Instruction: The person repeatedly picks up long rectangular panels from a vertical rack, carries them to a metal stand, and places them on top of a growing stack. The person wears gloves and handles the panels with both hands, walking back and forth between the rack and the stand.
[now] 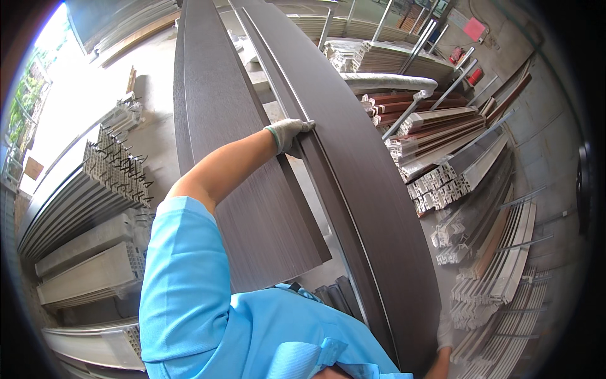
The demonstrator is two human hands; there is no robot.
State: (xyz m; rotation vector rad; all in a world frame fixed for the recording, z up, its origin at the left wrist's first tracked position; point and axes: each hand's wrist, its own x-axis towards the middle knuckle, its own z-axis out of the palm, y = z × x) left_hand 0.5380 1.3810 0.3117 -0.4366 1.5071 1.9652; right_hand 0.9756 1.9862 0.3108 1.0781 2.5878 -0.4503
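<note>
A long dark brown panel (360, 170) with a stepped, grooved left edge stands tilted in front of me and runs from the top of the view to the lower right. My left hand (290, 132), in a pale glove with a green cuff, is closed around that left edge. At the panel's right edge, low in the view, is my gloved right hand (445, 335); it grips there, its fingertips partly hidden by the panel. Left of it lies a second dark wood-grain panel (233, 170), under my left forearm, with a gap between the two.
Racks on the right hold bundled white and brown profiles (435, 189) on metal arms (404, 120). Stacked long profiles (82, 189) lie on the left. A red fire extinguisher (475, 77) is by the back wall. Bright daylight enters at the upper left.
</note>
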